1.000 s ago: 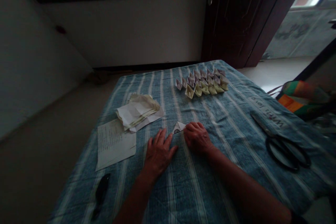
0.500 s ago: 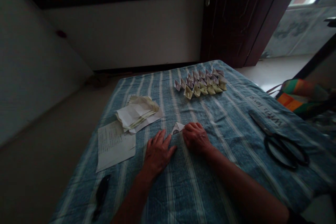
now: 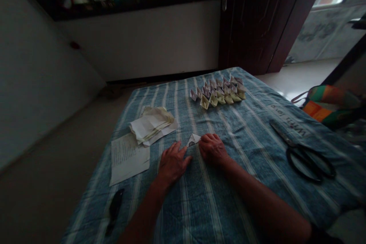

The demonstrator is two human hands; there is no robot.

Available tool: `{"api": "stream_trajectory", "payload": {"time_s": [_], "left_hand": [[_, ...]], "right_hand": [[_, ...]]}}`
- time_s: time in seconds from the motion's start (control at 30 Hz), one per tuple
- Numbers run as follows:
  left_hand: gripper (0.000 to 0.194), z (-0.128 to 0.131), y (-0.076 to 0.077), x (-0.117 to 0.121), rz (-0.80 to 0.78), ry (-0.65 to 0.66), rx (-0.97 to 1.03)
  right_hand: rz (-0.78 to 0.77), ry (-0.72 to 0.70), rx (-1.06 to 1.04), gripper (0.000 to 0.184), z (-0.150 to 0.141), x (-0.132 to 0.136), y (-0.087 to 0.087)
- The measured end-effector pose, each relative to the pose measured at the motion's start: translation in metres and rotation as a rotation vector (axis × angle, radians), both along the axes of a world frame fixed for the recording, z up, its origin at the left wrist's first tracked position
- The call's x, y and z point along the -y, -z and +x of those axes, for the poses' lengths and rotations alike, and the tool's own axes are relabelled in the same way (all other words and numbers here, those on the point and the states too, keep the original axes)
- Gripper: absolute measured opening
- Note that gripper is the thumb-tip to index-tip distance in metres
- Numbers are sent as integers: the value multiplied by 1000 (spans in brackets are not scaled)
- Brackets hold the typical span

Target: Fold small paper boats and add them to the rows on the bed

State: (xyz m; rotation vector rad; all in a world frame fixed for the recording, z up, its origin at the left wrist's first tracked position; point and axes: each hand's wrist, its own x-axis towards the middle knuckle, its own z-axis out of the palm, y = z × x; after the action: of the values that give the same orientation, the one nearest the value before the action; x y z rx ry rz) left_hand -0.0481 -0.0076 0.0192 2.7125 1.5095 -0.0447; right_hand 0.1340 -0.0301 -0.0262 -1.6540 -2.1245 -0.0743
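Observation:
A small folded paper triangle (image 3: 193,139) lies on the blue striped tablecloth (image 3: 217,206). My right hand (image 3: 212,148) rests curled just right of it, fingertips pressing its edge. My left hand (image 3: 172,162) lies flat on the cloth with fingers stretched out, fingertips just short of the triangle's lower left. Farther back, several finished folded paper pieces (image 3: 219,92) stand in rows.
A loose pile of crumpled paper sheets (image 3: 152,124) and a flat written sheet (image 3: 129,157) lie to the left. A dark small object (image 3: 114,209) sits near the left front edge. Black scissors (image 3: 303,152) lie at the right. A colourful bag (image 3: 331,105) is beyond the table's right edge.
Both hands stay in place on the paper triangle. Only the camera view has shifted slightly.

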Motion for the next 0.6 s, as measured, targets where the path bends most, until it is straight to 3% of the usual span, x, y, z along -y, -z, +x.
{"api": "stream_trajectory", "payload": {"time_s": [0.27,0.6], "left_hand": [[26,8,-4,-4,56,-36,67],[42,36,2,-27,12,48,283]], "right_hand": [[-5,-1,-1,15,0,0,-1],[1,-4,-16,16,0,1,-3]]}}
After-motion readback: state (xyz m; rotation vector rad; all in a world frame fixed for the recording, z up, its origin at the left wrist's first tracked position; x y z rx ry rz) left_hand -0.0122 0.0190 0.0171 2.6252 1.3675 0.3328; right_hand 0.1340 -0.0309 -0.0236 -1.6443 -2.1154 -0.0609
